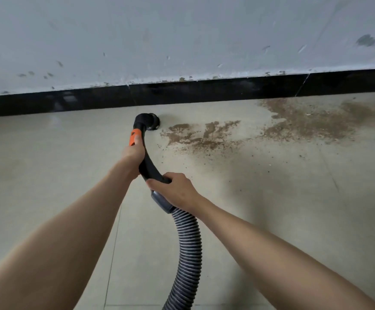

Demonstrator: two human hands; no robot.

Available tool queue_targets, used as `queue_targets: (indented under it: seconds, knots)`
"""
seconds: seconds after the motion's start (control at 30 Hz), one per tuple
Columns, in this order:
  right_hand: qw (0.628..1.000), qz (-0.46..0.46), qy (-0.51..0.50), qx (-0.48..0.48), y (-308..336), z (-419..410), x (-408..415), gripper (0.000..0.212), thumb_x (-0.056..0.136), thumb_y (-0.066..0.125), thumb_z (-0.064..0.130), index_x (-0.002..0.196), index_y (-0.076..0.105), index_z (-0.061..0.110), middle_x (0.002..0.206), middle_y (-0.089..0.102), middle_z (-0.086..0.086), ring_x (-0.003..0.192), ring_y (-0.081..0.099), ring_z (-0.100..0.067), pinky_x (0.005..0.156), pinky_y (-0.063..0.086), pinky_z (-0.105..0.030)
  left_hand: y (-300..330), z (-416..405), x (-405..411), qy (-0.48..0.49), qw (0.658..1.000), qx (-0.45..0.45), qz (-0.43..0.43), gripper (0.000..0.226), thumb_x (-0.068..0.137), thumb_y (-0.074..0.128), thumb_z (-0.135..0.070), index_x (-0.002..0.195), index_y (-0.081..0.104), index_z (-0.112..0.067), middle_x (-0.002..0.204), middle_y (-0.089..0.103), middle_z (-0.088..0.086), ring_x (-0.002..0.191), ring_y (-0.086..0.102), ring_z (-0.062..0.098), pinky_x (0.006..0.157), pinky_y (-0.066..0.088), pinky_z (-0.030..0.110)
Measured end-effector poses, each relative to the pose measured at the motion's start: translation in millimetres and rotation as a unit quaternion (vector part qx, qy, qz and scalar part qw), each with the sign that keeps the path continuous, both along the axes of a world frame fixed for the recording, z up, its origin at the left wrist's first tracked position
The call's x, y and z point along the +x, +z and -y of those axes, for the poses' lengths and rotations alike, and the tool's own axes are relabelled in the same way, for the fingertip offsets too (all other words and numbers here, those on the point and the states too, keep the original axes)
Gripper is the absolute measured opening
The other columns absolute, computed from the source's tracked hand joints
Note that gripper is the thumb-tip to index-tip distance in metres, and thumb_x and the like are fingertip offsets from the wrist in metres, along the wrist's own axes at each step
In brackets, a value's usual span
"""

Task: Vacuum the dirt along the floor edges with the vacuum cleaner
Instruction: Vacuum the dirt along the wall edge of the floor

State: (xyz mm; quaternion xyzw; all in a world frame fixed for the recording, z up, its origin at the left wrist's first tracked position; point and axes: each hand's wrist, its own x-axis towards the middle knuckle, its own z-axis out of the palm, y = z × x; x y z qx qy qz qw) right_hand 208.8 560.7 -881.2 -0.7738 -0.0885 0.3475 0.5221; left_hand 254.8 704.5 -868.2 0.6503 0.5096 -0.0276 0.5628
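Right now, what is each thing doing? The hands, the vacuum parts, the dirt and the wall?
left hand: grips the vacuum handle near its orange part.
right hand: grips the handle's lower end, above the hose.
vacuum handle: curved, held by both hands.
nozzle: down at the floor beside the baseboard, left of the dirt.
hose: bends down out of view.
dirt: brown patches, still on the floor.
baseboard: black, shiny.
wall: scuffed.

Pale tiled floor (48, 175) meeting black skirting (204, 90), brown dirt (305, 121) scattered along its right edge, vacuum nozzle (152, 123) resting on it left of the dirt
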Motion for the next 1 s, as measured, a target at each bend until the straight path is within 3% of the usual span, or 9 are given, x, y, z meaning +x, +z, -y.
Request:
queue_targets:
  seconds: [0.17, 0.3, 0.43, 0.57, 0.77, 0.9, 1.0]
  knots:
    - [0.999, 0.031, 0.019, -0.027, 7, 14, -21, 0.037, 0.07, 0.06, 0.057, 0.064, 0.052, 0.022, 0.056, 0.058, 0.01, 0.05, 0.054, -0.006, 0.049, 0.041, -0.021, -4, 8, -27, 0.022, 0.999, -0.039, 0.014, 0.082, 0.086, 0.036, -0.071, 0.128, 0.047, -0.002, 0.115, 0.061, 0.02, 0.104, 0.061, 0.037, 0.079, 0.051, 0.042]
    - [0.998, 0.044, 0.024, -0.047, 16, 30, -27, 0.037, 0.072, 0.06, 0.056, 0.069, 0.055, 0.019, 0.063, 0.062, 0.007, 0.054, 0.057, -0.01, 0.052, 0.043, -0.023, 2, 24, -33, 0.008, 0.998, -0.06, -0.002, 0.081, 0.086, 0.034, -0.074, 0.125, 0.048, -0.003, 0.099, 0.06, 0.014, 0.092, 0.061, 0.033, 0.067, 0.049, 0.038]
    - [0.996, 0.057, 0.019, -0.071, 22, 38, -31, 0.034, 0.078, 0.061, 0.052, 0.069, 0.053, 0.02, 0.065, 0.061, 0.005, 0.059, 0.059, -0.014, 0.057, 0.045, -0.028, 5, 36, -31, -0.009, 0.998, -0.067, -0.013, 0.084, 0.088, 0.03, -0.074, 0.13, 0.045, -0.003, 0.119, 0.059, 0.018, 0.105, 0.059, 0.035, 0.082, 0.051, 0.042]
    - [0.994, 0.063, 0.006, -0.086, 24, 42, -32, 0.035, 0.078, 0.061, 0.053, 0.068, 0.052, 0.021, 0.064, 0.059, 0.007, 0.059, 0.058, -0.014, 0.058, 0.044, -0.028, 6, 43, -26, -0.025, 0.996, -0.081, -0.007, 0.082, 0.09, 0.031, -0.071, 0.13, 0.044, -0.001, 0.121, 0.058, 0.02, 0.111, 0.058, 0.036, 0.087, 0.05, 0.043]
    - [0.996, 0.052, -0.013, -0.077, 22, 50, -28, 0.035, 0.079, 0.06, 0.053, 0.067, 0.05, 0.022, 0.063, 0.057, 0.007, 0.057, 0.054, -0.013, 0.056, 0.041, -0.027, 7, 54, -18, -0.052, 0.995, -0.079, -0.011, 0.08, 0.091, 0.028, -0.069, 0.128, 0.044, 0.001, 0.104, 0.055, 0.017, 0.09, 0.054, 0.031, 0.089, 0.051, 0.044]
    - [0.997, 0.046, -0.036, -0.059, 19, 57, -24, 0.037, 0.079, 0.06, 0.052, 0.065, 0.046, 0.022, 0.059, 0.051, 0.008, 0.054, 0.049, -0.013, 0.054, 0.038, -0.027, 7, 63, -8, -0.082, 0.994, -0.067, -0.013, 0.08, 0.093, 0.027, -0.067, 0.128, 0.044, 0.002, 0.103, 0.054, 0.017, 0.089, 0.053, 0.031, 0.09, 0.051, 0.046]
    - [0.996, 0.037, -0.054, -0.053, 17, 66, -23, 0.036, 0.077, 0.06, 0.053, 0.064, 0.046, 0.023, 0.057, 0.05, 0.009, 0.052, 0.048, -0.012, 0.053, 0.037, -0.026, 7, 73, -1, -0.1, 0.993, -0.061, -0.017, 0.079, 0.093, 0.027, -0.067, 0.129, 0.043, 0.001, 0.101, 0.053, 0.016, 0.087, 0.054, 0.03, 0.081, 0.051, 0.044]
